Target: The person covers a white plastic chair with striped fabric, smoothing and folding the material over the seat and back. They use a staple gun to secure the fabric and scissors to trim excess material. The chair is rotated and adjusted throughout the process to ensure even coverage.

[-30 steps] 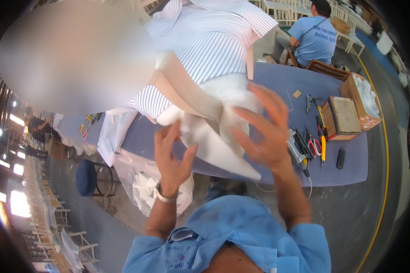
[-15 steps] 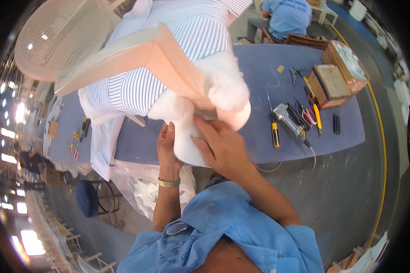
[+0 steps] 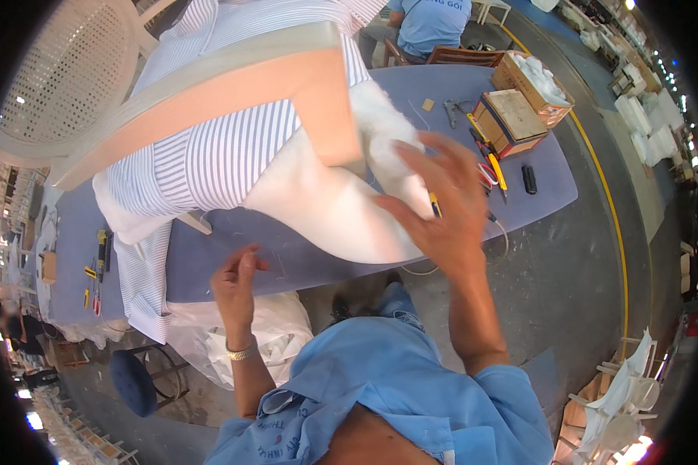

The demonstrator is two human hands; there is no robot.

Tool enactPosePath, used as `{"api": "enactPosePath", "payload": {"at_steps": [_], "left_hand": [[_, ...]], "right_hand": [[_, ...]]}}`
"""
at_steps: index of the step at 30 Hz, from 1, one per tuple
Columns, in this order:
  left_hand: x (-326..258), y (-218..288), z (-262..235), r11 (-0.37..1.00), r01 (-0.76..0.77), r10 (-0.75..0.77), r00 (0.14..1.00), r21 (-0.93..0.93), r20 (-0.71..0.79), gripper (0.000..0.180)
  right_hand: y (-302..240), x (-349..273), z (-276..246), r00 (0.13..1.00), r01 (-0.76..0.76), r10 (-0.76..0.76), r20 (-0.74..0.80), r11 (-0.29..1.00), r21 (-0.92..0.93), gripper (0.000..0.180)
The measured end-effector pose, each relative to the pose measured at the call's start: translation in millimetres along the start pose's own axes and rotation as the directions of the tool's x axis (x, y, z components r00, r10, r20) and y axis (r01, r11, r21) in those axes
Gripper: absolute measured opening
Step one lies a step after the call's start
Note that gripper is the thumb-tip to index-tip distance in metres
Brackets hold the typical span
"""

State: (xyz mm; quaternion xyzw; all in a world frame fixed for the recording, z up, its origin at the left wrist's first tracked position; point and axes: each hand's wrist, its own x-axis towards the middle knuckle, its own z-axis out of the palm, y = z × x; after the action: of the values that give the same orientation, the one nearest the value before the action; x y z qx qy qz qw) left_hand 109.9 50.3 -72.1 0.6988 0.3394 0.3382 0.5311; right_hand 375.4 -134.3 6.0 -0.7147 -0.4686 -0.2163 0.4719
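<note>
A chair (image 3: 209, 115) lies on the table (image 3: 202, 267), with boxes (image 3: 512, 122) to its right.

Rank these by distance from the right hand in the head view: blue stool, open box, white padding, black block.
1. White padding: just left of the right hand.
2. Black block: to its right.
3. Open box: ahead and right.
4. Blue stool: far left.

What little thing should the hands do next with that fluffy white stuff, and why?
Maybe the left hand should reach over and steady the white padding. That hand looks empty and sits apart from it, while the right hand is spread open by the padding's tip, perhaps touching. The padding juts toward the person past the wooden chair frame, so two hands might control it better.
</note>
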Motion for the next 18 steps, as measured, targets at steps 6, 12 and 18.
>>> {"api": "enactPosePath", "payload": {"at_steps": [6, 12, 18], "left_hand": [[-12.0, 45.8, 17.1, 0.955, -0.246, 0.284, 0.919, 0.168, -0.273, 0.03], [1.0, 87.3, 80.3, 0.858, -0.341, 0.477, 0.804, 0.383, -0.354, 0.043], [-2.3, 121.1, 135.2, 0.792, -0.212, 0.479, 0.797, 0.573, -0.368, 0.042]], "right_hand": [[33.7, 0.8, 31.1, 0.942, 0.214, -0.292, 0.165, 0.902, 0.376, 0.024], [104.5, -40.6, 3.4, 0.518, -0.095, -0.563, 0.644, 0.71, 0.698, 0.019], [152.4, -54.5, 27.3, 0.333, -0.245, -0.612, 0.717, 0.678, 0.693, 0.021]]}}
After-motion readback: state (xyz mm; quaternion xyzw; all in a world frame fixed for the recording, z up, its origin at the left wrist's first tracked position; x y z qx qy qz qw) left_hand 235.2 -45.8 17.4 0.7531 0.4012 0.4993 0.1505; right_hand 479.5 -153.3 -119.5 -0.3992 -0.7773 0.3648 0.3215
